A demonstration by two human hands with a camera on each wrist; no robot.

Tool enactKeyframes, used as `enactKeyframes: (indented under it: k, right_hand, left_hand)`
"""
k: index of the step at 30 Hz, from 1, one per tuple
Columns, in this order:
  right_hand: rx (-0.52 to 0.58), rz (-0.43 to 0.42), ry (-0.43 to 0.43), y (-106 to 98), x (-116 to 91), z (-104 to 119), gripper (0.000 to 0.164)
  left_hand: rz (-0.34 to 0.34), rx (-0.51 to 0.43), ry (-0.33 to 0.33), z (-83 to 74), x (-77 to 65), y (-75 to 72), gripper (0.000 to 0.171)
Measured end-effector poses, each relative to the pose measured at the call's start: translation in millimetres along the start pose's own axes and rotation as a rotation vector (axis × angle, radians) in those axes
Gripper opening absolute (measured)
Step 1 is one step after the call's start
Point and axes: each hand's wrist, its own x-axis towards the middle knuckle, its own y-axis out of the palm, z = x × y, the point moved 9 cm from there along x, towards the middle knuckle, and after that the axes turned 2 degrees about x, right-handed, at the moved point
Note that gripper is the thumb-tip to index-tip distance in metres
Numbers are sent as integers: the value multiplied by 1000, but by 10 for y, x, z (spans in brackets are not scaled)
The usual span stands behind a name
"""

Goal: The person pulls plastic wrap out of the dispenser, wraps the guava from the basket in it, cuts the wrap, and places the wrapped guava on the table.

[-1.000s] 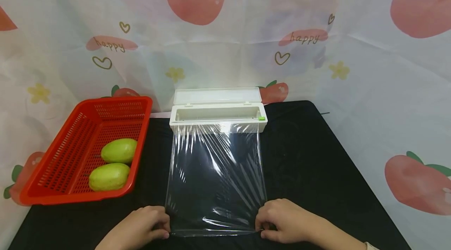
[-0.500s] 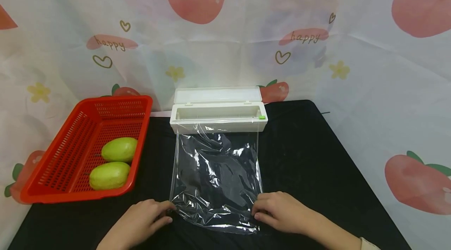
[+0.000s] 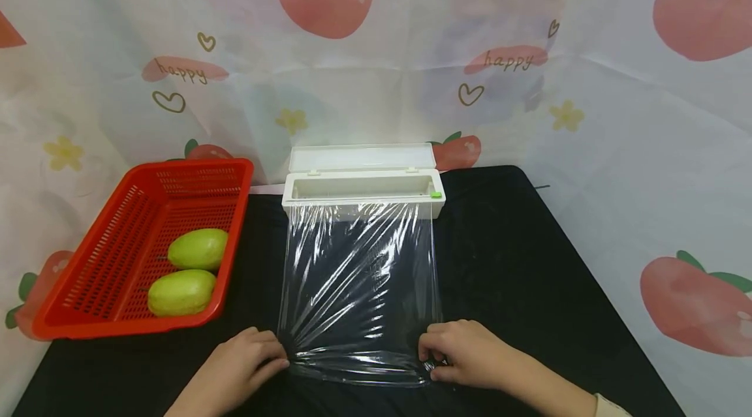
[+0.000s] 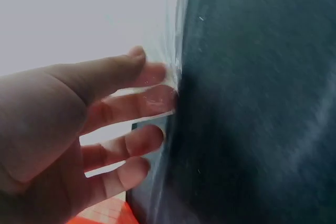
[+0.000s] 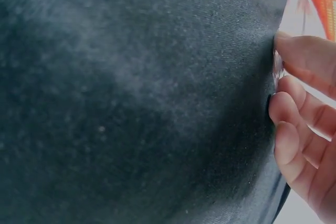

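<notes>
A sheet of clear cling film (image 3: 364,286) stretches from a white film dispenser (image 3: 437,207) across the black cloth. Its near left corner is pinched by my left hand (image 3: 237,365), and creases fan out from there. My right hand (image 3: 470,355) pinches the near right corner, where the film bunches up. In the left wrist view, the left hand (image 4: 100,114) has thumb and forefinger together at the film, the other fingers loosely bent. The right wrist view has the right hand (image 5: 307,124) with a shiny bit of film between thumb and fingers. The dispenser's lid (image 3: 363,157) is raised.
To the left stands a red plastic basket (image 3: 111,254) holding two green oval fruits (image 3: 198,249). A small green slider (image 3: 436,195) sits at the dispenser's right end. Behind the black-covered table (image 3: 517,260) hangs a white curtain (image 3: 382,97) printed with fruit.
The film went from taut to slack and wrinkled, and is now taut again, with creases toward the left hand. Both hands sit slightly farther from me than a second ago.
</notes>
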Motion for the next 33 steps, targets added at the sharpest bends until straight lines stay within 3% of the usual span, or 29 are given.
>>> enactKeyframes:
  k: [5,11,14,19,24,28,33]
  right_hand:
    - [-4,19,23,14,-8,-11,19]
    - [-27,14,12,28,-20,-20,19]
    - [-32,-6,-12,16,-24,-7,18]
    - [-48,-79,-75,-56,-8,47,16]
    - [-18,-101,-102,-168,40,58,10]
    - [29,-27,-99,-263,79,48,4]
    - [99,177,-42,-281,89,38,17]
  left_hand:
    - [6,-9,-58,67,-43,6,4]
    - [28,-39,31,-1,-130,43,14]
    - [22,-60,41,-10,-146,38,13]
    - [-47,-82,48,-5,-154,-45,5]
    - [-172,-37,48,-39,-113,-204,16]
    - [-257,18,71,-76,-86,-343,21]
    - [-314,75,83,-98,-83,-495,24]
